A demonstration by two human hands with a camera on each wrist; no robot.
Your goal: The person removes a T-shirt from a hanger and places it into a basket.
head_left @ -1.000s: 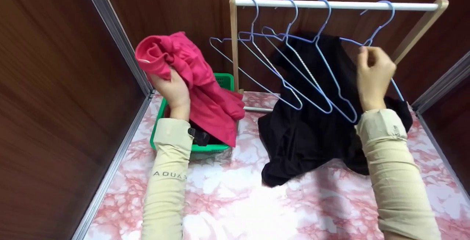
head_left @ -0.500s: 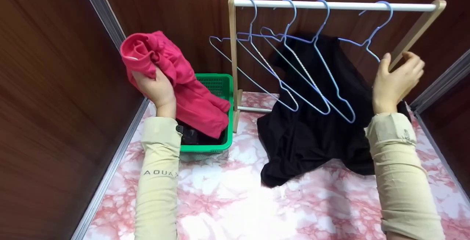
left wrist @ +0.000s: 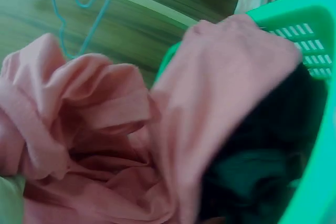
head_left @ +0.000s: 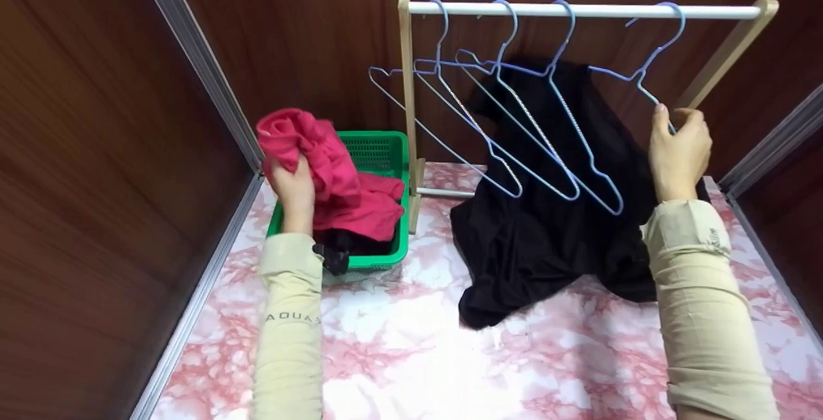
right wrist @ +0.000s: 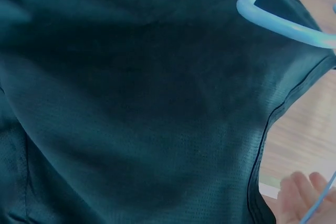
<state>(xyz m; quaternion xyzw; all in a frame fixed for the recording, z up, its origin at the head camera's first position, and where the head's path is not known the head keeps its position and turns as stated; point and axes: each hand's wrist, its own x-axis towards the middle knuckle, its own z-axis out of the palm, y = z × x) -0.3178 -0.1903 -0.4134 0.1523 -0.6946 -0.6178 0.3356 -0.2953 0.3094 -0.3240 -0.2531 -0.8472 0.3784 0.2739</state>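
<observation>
My left hand (head_left: 292, 191) grips a bunched pink garment (head_left: 325, 159) over the green basket (head_left: 398, 249); its lower part hangs into the basket. In the left wrist view the pink cloth (left wrist: 210, 87) spills over dark cloth inside. My right hand (head_left: 681, 150) is at the right arm of the rightmost blue wire hanger (head_left: 652, 63), the wire passing between thumb and fingers. In the right wrist view its fingers (right wrist: 296, 192) look fairly straight behind the wire. A black garment (head_left: 546, 246) hangs from this hanger's left side and spreads onto the marbled surface.
A rack with a white rail (head_left: 604, 11) and wooden posts (head_left: 406, 98) stands at the back. Several other blue hangers (head_left: 553, 69) hang bare to the left. Dark wood panels (head_left: 96, 182) enclose both sides and the back. Marbled surface (head_left: 418, 356) lies in front.
My right hand moved from the hanger's neck out to the right, then in to its right arm. My left hand swung left, then lowered the pink garment toward the basket.
</observation>
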